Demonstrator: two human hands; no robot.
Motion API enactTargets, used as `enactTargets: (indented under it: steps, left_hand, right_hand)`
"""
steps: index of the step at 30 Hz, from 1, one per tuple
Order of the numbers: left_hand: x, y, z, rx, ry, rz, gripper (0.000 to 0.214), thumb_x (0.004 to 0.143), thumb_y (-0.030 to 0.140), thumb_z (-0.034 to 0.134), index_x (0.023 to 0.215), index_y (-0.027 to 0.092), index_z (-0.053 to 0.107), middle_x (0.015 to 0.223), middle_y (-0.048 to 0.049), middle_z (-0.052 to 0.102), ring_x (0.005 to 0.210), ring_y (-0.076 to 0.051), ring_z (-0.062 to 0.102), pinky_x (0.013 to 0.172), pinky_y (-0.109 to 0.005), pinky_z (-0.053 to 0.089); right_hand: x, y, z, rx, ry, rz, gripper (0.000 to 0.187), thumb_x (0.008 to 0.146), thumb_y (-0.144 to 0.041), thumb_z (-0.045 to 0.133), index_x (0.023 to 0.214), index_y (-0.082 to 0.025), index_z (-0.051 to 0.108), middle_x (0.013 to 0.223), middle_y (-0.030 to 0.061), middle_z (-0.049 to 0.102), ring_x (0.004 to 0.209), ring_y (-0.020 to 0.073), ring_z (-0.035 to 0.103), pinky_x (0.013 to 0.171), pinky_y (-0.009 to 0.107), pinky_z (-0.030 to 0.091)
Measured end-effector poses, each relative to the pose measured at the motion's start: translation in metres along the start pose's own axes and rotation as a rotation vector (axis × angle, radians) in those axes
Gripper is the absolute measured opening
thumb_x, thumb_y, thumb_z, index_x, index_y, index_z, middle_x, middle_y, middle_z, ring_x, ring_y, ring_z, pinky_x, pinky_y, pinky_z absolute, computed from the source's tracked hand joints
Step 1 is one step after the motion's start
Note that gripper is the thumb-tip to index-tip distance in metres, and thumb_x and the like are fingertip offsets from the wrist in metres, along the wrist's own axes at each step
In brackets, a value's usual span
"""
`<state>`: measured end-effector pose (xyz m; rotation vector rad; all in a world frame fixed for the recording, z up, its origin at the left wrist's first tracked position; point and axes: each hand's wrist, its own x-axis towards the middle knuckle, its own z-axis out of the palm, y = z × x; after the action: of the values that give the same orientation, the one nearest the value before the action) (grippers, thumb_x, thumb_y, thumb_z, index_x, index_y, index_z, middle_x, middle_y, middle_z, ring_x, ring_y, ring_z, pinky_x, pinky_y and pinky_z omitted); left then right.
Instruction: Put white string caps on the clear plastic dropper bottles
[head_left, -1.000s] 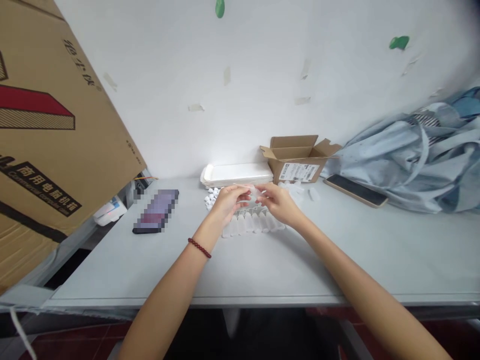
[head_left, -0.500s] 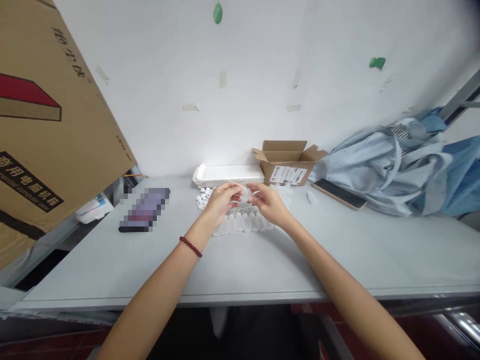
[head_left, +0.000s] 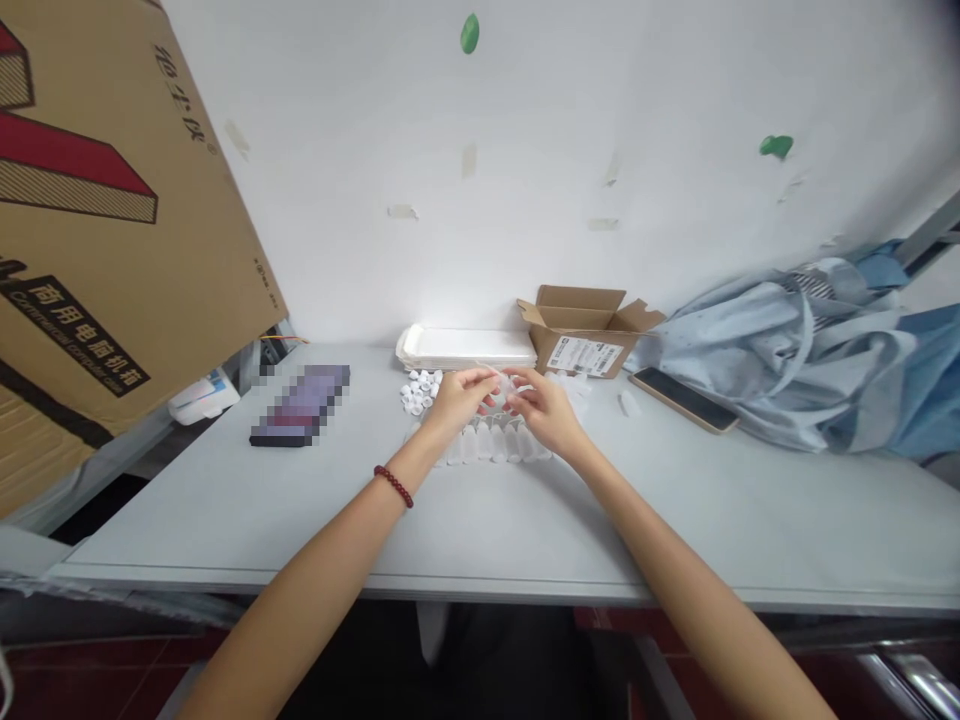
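Little changed: small translucent plastic piece (head_left: 503,387) still mid-handling, apparently unfinished.
Left hand (head_left: 458,401) and right hand (head_left: 547,408) pinch it, fingers barely parted, near row of frosted oblong pieces (head_left: 495,444).

The one view looks from the wearer's head, above and behind the hands (head_left: 550,408), facing forward and down over the table (head_left: 510,535), with the forearms (head_left: 322,575) running away from it up toward them. It sits far enough back that the hands look small near the middle of the frame. The wide view takes in the wall (head_left: 540,120) beyond and above them, a large carton (head_left: 202,230) to their left, a heap of pale blue fabric (head_left: 765,350) to their right, and the floor (head_left: 105,665) below and nearer.
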<state>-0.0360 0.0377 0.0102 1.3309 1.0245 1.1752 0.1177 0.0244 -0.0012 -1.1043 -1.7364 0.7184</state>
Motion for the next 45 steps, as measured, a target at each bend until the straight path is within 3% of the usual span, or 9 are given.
enactTargets:
  steps: [9, 19, 24, 30, 36, 38, 40, 42, 45]
  left_hand:
    - [-0.004, -0.005, 0.007, 0.032, -0.045, 0.038, 0.025, 0.077, 0.033, 0.063, 0.092, 0.015, 0.07, 0.076, -0.0052, 0.067, 0.061, -0.012, 0.058, 0.049, -0.02, 0.043]
    - [-0.003, -0.009, 0.005, 0.11, -0.001, 0.077, 0.022, 0.075, 0.037, 0.063, 0.079, 0.016, 0.068, 0.068, -0.0016, 0.063, 0.058, -0.013, 0.056, 0.048, -0.022, 0.043]
    - [-0.008, 0.0, 0.003, 0.122, -0.036, 0.098, 0.017, 0.077, 0.034, 0.061, 0.072, 0.019, 0.068, 0.067, -0.0022, 0.062, 0.06, -0.015, 0.056, 0.049, -0.024, 0.042]
    - [-0.012, 0.007, 0.01, 0.11, -0.063, 0.099, 0.02, 0.076, 0.032, 0.061, 0.086, 0.017, 0.072, 0.076, -0.0035, 0.068, 0.064, -0.016, 0.057, 0.052, -0.024, 0.044]
    - [-0.01, 0.004, 0.01, 0.1, -0.072, 0.131, 0.026, 0.077, 0.036, 0.062, 0.087, 0.014, 0.072, 0.075, -0.0044, 0.068, 0.066, -0.014, 0.059, 0.052, -0.022, 0.046]
    - [-0.01, 0.003, 0.009, 0.183, -0.013, 0.129, 0.023, 0.078, 0.032, 0.061, 0.09, 0.014, 0.07, 0.079, -0.0056, 0.069, 0.068, -0.015, 0.061, 0.058, -0.024, 0.048]
    - [-0.011, 0.002, 0.011, 0.342, 0.103, 0.212, 0.022, 0.077, 0.024, 0.061, 0.096, 0.014, 0.067, 0.087, -0.007, 0.069, 0.073, -0.016, 0.062, 0.068, -0.028, 0.051]
    - [-0.013, 0.001, 0.012, 0.516, 0.192, 0.388, 0.026, 0.077, 0.017, 0.06, 0.103, 0.013, 0.063, 0.098, -0.0088, 0.067, 0.084, -0.018, 0.062, 0.079, -0.032, 0.05]
    - [-0.016, -0.002, 0.013, 0.742, 0.106, 0.684, 0.036, 0.078, 0.016, 0.057, 0.114, 0.014, 0.056, 0.116, -0.0107, 0.06, 0.109, -0.023, 0.053, 0.094, -0.038, 0.044]
  right_hand:
    - [0.0, 0.009, -0.002, -0.134, 0.066, -0.088, 0.035, 0.077, -0.016, 0.05, 0.112, -0.018, 0.058, 0.098, 0.0083, 0.059, 0.067, 0.0149, 0.063, 0.064, 0.032, 0.054]
    - [-0.005, 0.002, -0.002, -0.281, 0.103, -0.198, 0.022, 0.081, -0.02, 0.055, 0.103, -0.02, 0.058, 0.093, 0.0087, 0.058, 0.073, 0.0181, 0.06, 0.067, 0.034, 0.054]
    - [-0.006, 0.004, 0.003, -0.307, 0.108, -0.213, 0.028, 0.082, -0.021, 0.054, 0.11, -0.022, 0.053, 0.097, 0.0097, 0.059, 0.071, 0.0195, 0.06, 0.063, 0.036, 0.054]
    - [-0.01, -0.004, 0.002, -0.4, 0.072, -0.267, 0.035, 0.086, -0.02, 0.046, 0.12, -0.015, 0.047, 0.097, 0.0139, 0.066, 0.08, 0.0229, 0.063, 0.07, 0.036, 0.051]
    - [-0.006, -0.011, -0.007, -0.345, -0.001, -0.187, 0.034, 0.089, -0.024, 0.043, 0.12, -0.013, 0.052, 0.095, 0.0118, 0.068, 0.087, 0.0229, 0.064, 0.079, 0.037, 0.049]
    - [-0.005, -0.01, -0.006, -0.29, -0.017, -0.13, 0.033, 0.087, -0.024, 0.046, 0.117, -0.014, 0.054, 0.091, 0.0101, 0.069, 0.085, 0.0226, 0.065, 0.078, 0.037, 0.049]
    - [-0.004, -0.006, -0.005, -0.201, 0.008, -0.061, 0.03, 0.084, -0.022, 0.05, 0.112, -0.014, 0.057, 0.086, 0.0085, 0.069, 0.082, 0.0221, 0.066, 0.075, 0.035, 0.05]
    - [-0.003, -0.003, -0.005, -0.105, 0.044, 0.015, 0.028, 0.08, -0.021, 0.053, 0.107, -0.013, 0.058, 0.081, 0.0072, 0.068, 0.078, 0.0214, 0.067, 0.072, 0.033, 0.051]
    - [0.0, 0.002, -0.008, -0.068, 0.097, 0.097, 0.026, 0.075, -0.021, 0.059, 0.098, -0.011, 0.06, 0.075, 0.0052, 0.066, 0.072, 0.0205, 0.067, 0.067, 0.03, 0.05]
